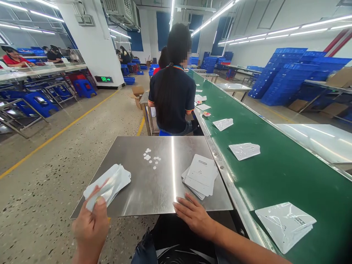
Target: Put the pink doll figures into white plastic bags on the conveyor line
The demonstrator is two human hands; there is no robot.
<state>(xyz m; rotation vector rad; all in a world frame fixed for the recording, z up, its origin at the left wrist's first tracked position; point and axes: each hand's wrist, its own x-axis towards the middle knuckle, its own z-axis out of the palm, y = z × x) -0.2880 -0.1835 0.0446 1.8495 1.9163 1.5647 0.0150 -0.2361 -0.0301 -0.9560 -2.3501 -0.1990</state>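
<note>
Left hand, gripped pouch ahead

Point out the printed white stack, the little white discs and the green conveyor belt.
Printed white stack [201, 176]: head view, top piece's face.
White discs [150, 161]: head view, one disc near the middle.
Green conveyor belt [277, 174]: head view, bare surface.

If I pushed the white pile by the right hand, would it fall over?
The white pile probably won't tip, since it lies low and flat. It might spread apart, as its edges fan out. The shiny metal table looks smooth, so the pile could slide.
</note>
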